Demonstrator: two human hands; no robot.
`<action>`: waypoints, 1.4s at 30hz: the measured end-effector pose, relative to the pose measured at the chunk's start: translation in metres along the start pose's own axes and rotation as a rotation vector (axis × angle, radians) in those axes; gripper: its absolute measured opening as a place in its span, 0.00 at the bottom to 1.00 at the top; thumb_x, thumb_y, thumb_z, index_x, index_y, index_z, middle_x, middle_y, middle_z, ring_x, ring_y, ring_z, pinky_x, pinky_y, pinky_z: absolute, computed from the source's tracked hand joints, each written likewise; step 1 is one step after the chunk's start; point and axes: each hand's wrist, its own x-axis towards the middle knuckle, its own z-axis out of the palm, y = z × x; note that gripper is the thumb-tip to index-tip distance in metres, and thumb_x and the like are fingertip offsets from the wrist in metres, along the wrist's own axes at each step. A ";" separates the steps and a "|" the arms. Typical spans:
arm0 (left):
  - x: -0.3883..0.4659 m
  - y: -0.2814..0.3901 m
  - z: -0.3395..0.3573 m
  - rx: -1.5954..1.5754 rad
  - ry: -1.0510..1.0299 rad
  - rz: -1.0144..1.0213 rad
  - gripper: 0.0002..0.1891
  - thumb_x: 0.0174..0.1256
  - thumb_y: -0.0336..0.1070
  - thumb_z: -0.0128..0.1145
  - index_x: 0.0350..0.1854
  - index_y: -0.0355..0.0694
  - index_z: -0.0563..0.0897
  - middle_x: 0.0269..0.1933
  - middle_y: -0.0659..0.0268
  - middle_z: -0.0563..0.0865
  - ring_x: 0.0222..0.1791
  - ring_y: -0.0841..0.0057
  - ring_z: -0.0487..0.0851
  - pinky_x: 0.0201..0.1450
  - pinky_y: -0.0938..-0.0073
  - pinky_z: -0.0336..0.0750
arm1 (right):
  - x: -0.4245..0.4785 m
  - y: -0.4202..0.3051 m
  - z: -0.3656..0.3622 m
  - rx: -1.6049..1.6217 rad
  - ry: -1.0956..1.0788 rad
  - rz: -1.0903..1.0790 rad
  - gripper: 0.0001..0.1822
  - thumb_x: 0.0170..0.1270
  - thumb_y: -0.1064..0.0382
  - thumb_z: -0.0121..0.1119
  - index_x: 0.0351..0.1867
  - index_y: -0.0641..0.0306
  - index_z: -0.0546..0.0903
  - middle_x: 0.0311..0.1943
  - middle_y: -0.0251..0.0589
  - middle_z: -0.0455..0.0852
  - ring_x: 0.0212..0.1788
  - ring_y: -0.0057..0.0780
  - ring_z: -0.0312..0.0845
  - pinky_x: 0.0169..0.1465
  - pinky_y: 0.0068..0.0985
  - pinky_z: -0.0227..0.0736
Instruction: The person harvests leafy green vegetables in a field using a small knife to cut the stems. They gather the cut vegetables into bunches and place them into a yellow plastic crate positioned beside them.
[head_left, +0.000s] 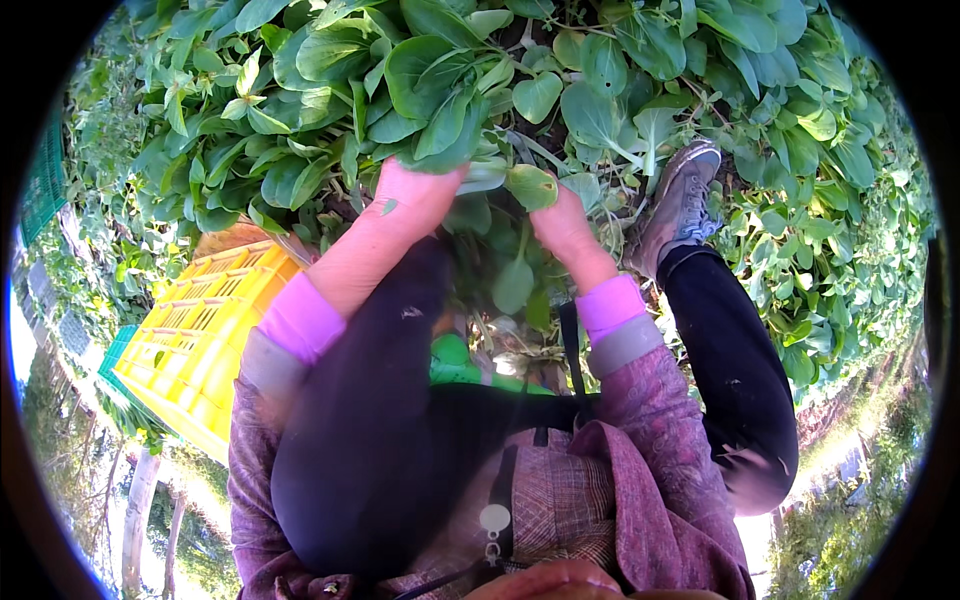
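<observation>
Dense leafy greens with broad leaves and pale stalks grow in front of me. My left hand reaches in at their near edge, around the base of a leafy plant whose leaves cover the fingers. To its right, my right hand is closed near a yellowing leaf; its fingertips are mostly hidden among leaves, so I cannot tell what they hold. Pale stalks lie between the two hands. Below them, shaded leaves hang over the ground between my legs.
A yellow plastic crate stands at my left, with a green crate beside it. Another green crate is at the far left. My shoe rests among the plants at the right. A green object lies between my legs.
</observation>
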 end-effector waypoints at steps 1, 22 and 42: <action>-0.001 0.000 0.003 -0.025 -0.009 -0.036 0.13 0.51 0.28 0.58 0.40 0.43 0.84 0.43 0.62 0.83 0.47 0.61 0.81 0.47 0.58 0.75 | 0.000 -0.003 -0.001 0.064 -0.011 0.062 0.14 0.59 0.64 0.49 0.45 0.65 0.76 0.37 0.60 0.84 0.43 0.60 0.79 0.45 0.46 0.73; 0.000 -0.018 0.008 -0.125 -0.088 -0.289 0.10 0.52 0.28 0.56 0.36 0.42 0.86 0.41 0.60 0.85 0.45 0.58 0.82 0.46 0.63 0.77 | 0.018 -0.015 -0.010 -0.193 -0.176 0.041 0.19 0.67 0.55 0.47 0.46 0.74 0.74 0.36 0.67 0.82 0.44 0.63 0.77 0.50 0.49 0.70; 0.003 -0.008 -0.057 -1.802 -0.425 -0.597 0.17 0.46 0.18 0.62 0.42 0.36 0.83 0.42 0.68 0.85 0.43 0.81 0.82 0.49 0.80 0.76 | -0.029 -0.094 -0.071 1.191 0.004 -0.304 0.42 0.42 0.69 0.77 0.62 0.67 0.67 0.47 0.40 0.79 0.46 0.27 0.79 0.52 0.25 0.74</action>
